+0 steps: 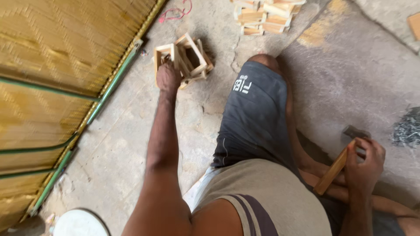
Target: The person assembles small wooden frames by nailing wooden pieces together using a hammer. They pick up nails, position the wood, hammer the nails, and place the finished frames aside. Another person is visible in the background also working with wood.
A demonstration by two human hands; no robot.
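Left hand [168,76] grips wooden frames [186,59]; right hand [365,164] holds hammer [337,168].

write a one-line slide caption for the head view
Left hand grips small wooden frames on the concrete floor while right hand holds a hammer.

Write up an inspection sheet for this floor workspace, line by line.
Surface: bare, cracked concrete floor, dusty.
Job's things: small open wooden frames in a heap; wooden-handled hammer.
Clutter: stack of wood pieces; pile of dark metal bits; white round object.
Grippers: left hand on the frames; right hand grips the hammer.
Cables: red cord on the floor.
Surroundings: yellow woven panel with green frame.
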